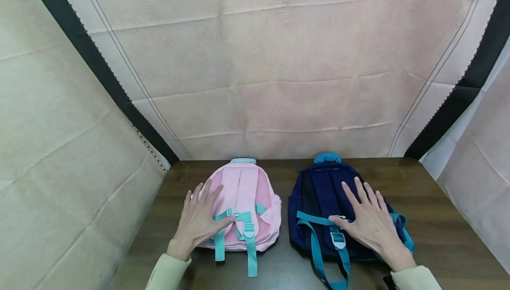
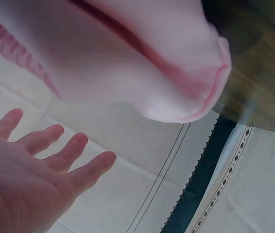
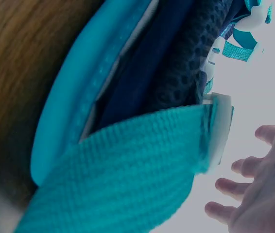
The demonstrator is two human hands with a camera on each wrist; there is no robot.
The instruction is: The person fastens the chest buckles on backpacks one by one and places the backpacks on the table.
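Observation:
A pink backpack (image 1: pixel 264 192) with turquoise straps lies on the table, its shoulder straps facing up. My left hand (image 1: pixel 203 217) is spread over its left side, and in the left wrist view a gap shows between the fingers (image 2: pixel 91 167) and the pink fabric. To the right lies a navy blue backpack (image 1: pixel 314 183) with blue straps and a white buckle (image 1: pixel 338 239). Over its right side my right hand (image 1: pixel 368 217) hovers with fingers spread. In the right wrist view a wide turquoise strap (image 3: pixel 123 170) stands close to the camera, apart from that hand.
Both bags lie on a dark brown wooden table (image 1: pixel 398 179). Behind it rises a pale cloth wall (image 1: pixel 287 59) with black edging (image 1: pixel 99 68). Loose strap ends (image 1: pixel 252 263) hang toward the table's near side, and a narrow strip of table separates the bags.

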